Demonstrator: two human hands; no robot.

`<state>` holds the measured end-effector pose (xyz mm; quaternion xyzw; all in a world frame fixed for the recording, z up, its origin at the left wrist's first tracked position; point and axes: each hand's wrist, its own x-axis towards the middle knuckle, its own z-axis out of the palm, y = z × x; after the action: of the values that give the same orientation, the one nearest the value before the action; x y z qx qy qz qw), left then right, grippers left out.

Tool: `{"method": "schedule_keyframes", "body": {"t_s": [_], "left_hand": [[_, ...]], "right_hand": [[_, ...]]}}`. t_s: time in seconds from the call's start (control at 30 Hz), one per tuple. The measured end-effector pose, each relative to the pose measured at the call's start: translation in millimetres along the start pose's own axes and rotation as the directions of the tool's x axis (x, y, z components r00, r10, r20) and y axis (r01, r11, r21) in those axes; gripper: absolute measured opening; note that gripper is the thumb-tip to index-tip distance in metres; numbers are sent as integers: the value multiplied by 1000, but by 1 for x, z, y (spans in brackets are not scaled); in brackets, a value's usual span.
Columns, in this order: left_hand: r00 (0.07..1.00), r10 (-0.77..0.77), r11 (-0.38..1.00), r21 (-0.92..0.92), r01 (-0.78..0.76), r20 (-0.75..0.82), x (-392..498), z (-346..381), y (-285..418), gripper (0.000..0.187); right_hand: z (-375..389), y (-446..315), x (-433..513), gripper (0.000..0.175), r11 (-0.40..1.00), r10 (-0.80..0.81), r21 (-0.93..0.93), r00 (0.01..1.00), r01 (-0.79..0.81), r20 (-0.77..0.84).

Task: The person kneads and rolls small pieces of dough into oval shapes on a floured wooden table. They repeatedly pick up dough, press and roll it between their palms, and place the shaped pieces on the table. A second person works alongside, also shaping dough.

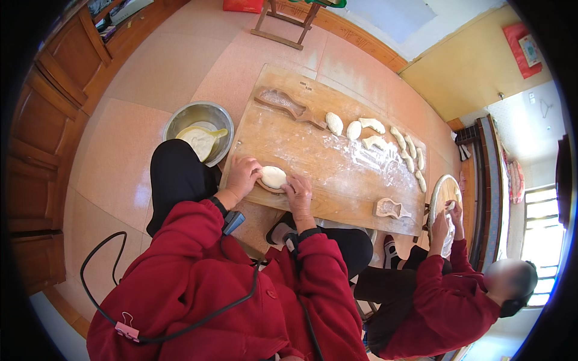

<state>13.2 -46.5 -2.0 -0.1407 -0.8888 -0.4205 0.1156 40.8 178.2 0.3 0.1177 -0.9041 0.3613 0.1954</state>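
A small wooden pastry mould (270, 188) lies near the edge of the wooden table closest to me, with an oval of pale dough (273, 177) filling its hollow. My left hand (243, 177) grips the left end, its fingertips at the dough's rim. At the other end, my right hand (299, 193) holds the mould, thumb and fingers pressing the dough's right edge. The hands cover both ends of the mould. Farther back on the table lie two oval dough pieces (334, 123) and several elongated, shaped ones (374, 125).
A long carved mould (282, 103) rests on the floured table (316, 155); a smaller mould (389, 208) lies at the right. Beside my left knee stands a steel basin (170, 128) containing a yellow scoop (220, 133) of flour. At right, another person handles dough over a round tray (435, 192).
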Motion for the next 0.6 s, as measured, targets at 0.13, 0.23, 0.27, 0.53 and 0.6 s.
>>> {"method": "schedule_keyframes", "body": {"t_s": [0.13, 0.23, 0.27, 0.53, 0.6], "left_hand": [[999, 33, 998, 59, -32, -19, -6, -11, -3, 23], [997, 72, 997, 20, -71, -42, 2, -9, 7, 31], [994, 87, 996, 33, -85, -63, 8, -5, 12, 34], [934, 86, 870, 431, -240, 347, 51, 24, 42, 68], [923, 36, 837, 493, -238, 383, 50, 24, 44, 72]], "right_hand": [[10, -10, -4, 25, 1000, -10, 15, 998, 11, -65], [10, -16, -2, 24, 1000, 0, 23, 998, 1, -60], [9, -18, -2, 24, 999, 20, 43, 997, -17, -72], [-14, -13, 1, 28, 969, 106, -207, 985, -132, -132], [-16, -8, 1, 30, 904, 220, -321, 951, -282, -216]]}}
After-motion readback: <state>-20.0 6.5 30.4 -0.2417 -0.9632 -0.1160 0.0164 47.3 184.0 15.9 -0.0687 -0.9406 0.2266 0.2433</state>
